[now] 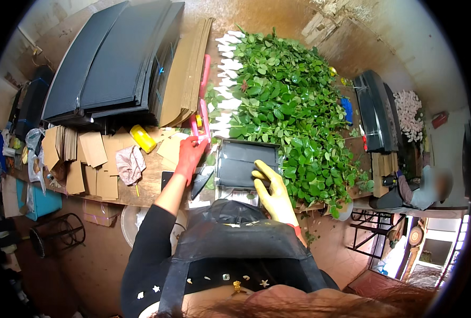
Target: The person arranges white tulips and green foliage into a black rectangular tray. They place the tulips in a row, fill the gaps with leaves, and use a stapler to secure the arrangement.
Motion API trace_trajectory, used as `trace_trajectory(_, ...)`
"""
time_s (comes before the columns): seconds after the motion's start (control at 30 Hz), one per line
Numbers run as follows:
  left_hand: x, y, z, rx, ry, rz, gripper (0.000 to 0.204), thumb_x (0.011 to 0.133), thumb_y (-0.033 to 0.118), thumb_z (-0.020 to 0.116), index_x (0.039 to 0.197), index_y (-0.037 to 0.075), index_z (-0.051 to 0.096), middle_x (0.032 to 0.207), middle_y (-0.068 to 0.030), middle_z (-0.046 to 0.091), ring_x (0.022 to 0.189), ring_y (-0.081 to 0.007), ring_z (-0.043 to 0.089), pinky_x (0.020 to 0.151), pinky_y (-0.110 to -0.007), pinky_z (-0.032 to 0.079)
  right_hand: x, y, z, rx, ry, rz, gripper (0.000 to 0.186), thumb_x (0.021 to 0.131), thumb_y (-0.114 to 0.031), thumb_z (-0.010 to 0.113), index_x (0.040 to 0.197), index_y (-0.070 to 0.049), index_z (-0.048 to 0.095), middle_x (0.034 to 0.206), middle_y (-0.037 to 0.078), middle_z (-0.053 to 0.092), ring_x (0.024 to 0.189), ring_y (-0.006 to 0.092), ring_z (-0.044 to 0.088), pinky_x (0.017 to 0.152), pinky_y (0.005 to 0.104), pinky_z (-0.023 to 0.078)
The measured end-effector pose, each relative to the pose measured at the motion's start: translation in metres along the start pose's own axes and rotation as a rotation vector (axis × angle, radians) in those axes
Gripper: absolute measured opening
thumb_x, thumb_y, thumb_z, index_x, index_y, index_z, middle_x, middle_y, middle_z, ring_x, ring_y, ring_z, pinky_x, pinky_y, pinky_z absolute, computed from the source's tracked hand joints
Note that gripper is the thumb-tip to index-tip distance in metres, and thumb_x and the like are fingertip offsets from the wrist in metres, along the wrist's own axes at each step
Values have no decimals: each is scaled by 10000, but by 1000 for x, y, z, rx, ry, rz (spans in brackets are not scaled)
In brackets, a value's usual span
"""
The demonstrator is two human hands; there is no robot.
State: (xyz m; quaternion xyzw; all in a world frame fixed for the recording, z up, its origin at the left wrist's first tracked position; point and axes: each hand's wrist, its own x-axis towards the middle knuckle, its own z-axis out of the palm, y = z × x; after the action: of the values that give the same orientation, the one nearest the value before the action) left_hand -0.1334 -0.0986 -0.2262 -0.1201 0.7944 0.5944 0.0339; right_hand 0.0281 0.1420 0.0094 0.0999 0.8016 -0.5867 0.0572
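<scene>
My left hand (191,153), in a red glove, has its fingers bent around the near end of a pink plastic frame-like tool (205,124) with a yellow part; its exact kind is unclear. My right hand (270,191), in a pale yellow glove, is open with fingers apart, over the right side of a shallow black tray or box (241,161). Behind and right of the tray lie bunches of leafy green stems (288,95). White wrapped ends (227,79) line their left side. A dark pointed blade-like piece (201,183) lies between my left forearm and the tray.
Large stacks of black sheets (108,58) and brown cardboard (188,74) stand at the back left. A yellow roll (142,139), a checked cloth (130,165) and cardboard pieces (94,149) lie on the table's left. Another person (426,191) sits at the far right.
</scene>
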Motion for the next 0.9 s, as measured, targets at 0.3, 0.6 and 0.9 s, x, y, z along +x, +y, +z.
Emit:
trace_trajectory(0.3, 2, 19, 28, 16, -64, -77, 433, 819, 288, 829, 1059, -34, 665, 950, -156, 695, 851, -233, 669, 764, -358, 549, 15, -6, -1, -122, -71, -193, 423, 995, -83, 602, 1418, -74, 577, 1311, 180, 633, 1203, 269, 641, 1043, 372, 487)
trace_trajectory(0.6, 1, 19, 22, -37, -56, -94, 441, 840, 207, 810, 1171, -31, 643, 941, -151, 674, 836, -224, 665, 749, -358, 548, 172, 4, 74, -837, -191, -628, 340, 893, -66, 600, 1223, -29, 669, 1127, 183, 682, 1091, 374, 645, 940, 459, 517)
trace_trajectory(0.9, 9, 50, 15, 108, -95, -37, 643, 831, 166, 712, 1456, 135, 561, 1231, -226, 531, 1174, -367, 571, 1055, -404, 469, 255, 46, 134, -1300, -230, -494, 265, 923, -243, 597, 1145, -159, 715, 972, 169, 727, 938, 351, 712, 814, 470, 566)
